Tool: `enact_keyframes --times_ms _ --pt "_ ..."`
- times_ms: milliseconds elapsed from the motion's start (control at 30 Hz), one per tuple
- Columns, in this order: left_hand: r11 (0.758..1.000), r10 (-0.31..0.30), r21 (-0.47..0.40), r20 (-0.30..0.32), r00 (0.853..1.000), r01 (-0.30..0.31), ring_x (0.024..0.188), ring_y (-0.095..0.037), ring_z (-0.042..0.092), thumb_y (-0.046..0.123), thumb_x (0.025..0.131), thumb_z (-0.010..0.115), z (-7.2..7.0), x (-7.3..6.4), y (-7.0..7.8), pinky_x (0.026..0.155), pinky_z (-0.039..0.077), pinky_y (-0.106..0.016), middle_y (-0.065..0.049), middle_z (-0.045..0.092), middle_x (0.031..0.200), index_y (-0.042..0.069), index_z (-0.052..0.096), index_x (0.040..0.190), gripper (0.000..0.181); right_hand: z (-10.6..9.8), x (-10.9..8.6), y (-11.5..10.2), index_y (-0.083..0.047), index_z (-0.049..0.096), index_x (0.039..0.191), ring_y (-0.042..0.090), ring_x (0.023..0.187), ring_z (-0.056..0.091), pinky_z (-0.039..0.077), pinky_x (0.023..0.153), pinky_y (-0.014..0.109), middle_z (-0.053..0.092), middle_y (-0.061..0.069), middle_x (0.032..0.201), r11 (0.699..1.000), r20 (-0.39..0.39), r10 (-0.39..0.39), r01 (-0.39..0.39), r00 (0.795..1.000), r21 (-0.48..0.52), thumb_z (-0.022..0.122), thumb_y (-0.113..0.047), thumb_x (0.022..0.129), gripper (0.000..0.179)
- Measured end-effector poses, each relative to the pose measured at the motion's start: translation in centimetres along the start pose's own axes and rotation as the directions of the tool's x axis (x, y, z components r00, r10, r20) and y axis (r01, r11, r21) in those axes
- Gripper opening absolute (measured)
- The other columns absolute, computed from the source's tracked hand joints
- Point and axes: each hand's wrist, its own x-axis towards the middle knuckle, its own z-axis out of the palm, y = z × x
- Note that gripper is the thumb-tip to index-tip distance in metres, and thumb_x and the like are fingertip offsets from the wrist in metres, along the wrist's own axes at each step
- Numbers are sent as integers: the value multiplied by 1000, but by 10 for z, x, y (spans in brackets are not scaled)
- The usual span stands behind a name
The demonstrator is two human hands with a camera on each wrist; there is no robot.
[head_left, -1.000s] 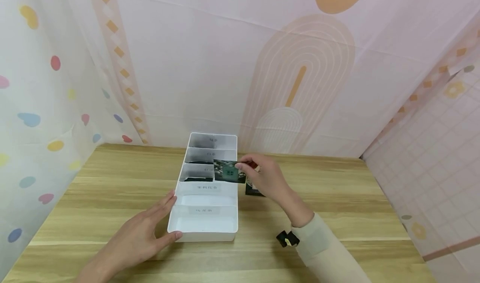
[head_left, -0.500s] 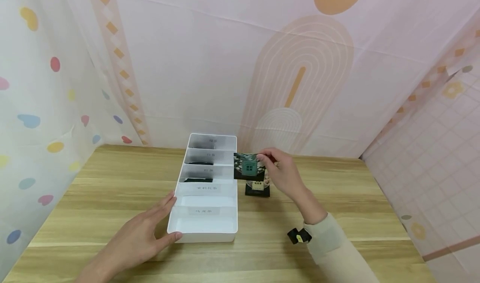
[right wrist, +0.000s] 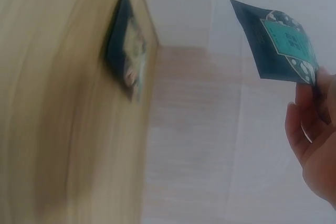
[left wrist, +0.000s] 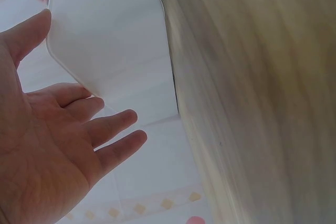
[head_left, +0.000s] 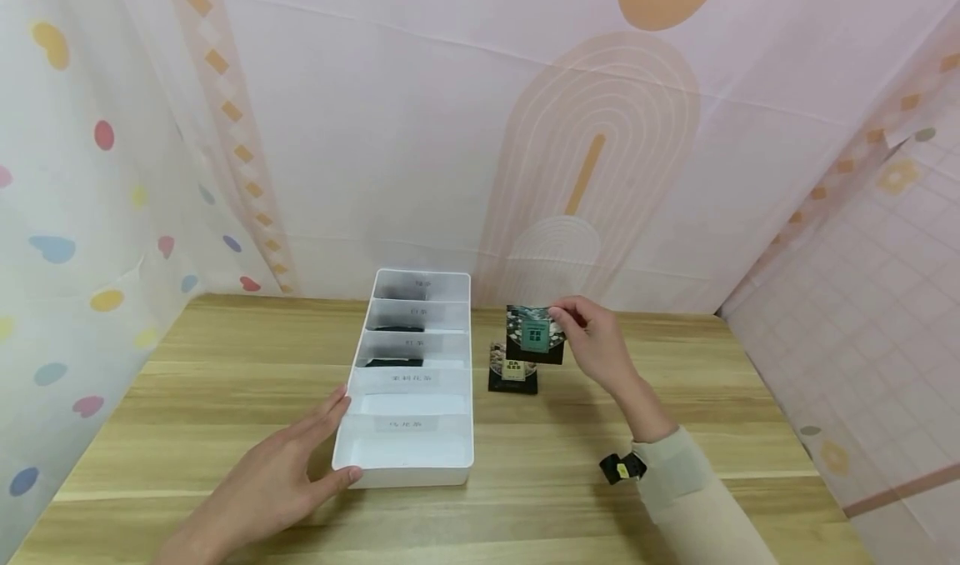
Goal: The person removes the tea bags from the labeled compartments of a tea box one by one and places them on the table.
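My right hand [head_left: 602, 348] pinches a dark sachet with a teal label [head_left: 535, 334] by its upper right corner, up above the table. In the right wrist view the sachet [right wrist: 281, 44] is held clear of the wood. Beneath it in the head view lies another dark sachet with a yellow label [head_left: 513, 377], partly covered by the held one. My left hand [head_left: 277, 465] rests against the left side of a white divided box [head_left: 401, 476], thumb at the near corner and fingers loosely extended along the rim. Labels in Chinese characters mark its several compartments.
Dark sachets [head_left: 395, 362] stand in the farther compartments of the box; the two nearest show bare white floors. A patterned cloth [head_left: 420, 132] hangs behind the wooden table [head_left: 600, 515]. A black strap [head_left: 622, 467] sits on the right wrist.
My right hand has carried the teal-labelled sachet rightward, from over the box to above the table on its right. The yellow-labelled sachet shows more. My left hand stays by the box.
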Motion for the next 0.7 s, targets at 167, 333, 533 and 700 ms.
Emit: enact_keyframes --times_ms 167,333,533,700 --pt "1000 0 1 -2 1000 0 133 -41 58 56 93 75 0 0 0 99 52 -59 -15 42 163 1 46 156 89 -8 -4 15 1 74 106 17 70 54 46 62 26 69 8 87 999 -8 21 -21 1000 -32 65 -7 105 12" --pt "1000 2 0 3 1000 -2 132 -41 59 57 92 75 0 -1 0 98 53 -59 -14 42 163 0 47 156 89 -16 -9 27 1 73 104 17 68 51 43 59 25 66 7 84 998 -35 35 -36 999 -52 65 -7 104 12" --pt "1000 0 1 4 1000 0 132 -40 59 56 93 75 0 -1 0 98 53 -58 -13 42 164 2 46 157 89 -21 -11 42 1 72 99 15 67 49 41 60 25 62 7 79 997 -38 51 -53 998 -63 66 -7 104 11" --pt "1000 -4 -8 8 1000 4 133 -40 58 56 93 75 -1 -1 0 99 52 -59 -13 41 165 2 45 158 89 -24 -11 54 0 72 99 16 66 48 40 59 25 60 7 77 991 -21 113 -115 993 -74 64 -8 105 13"
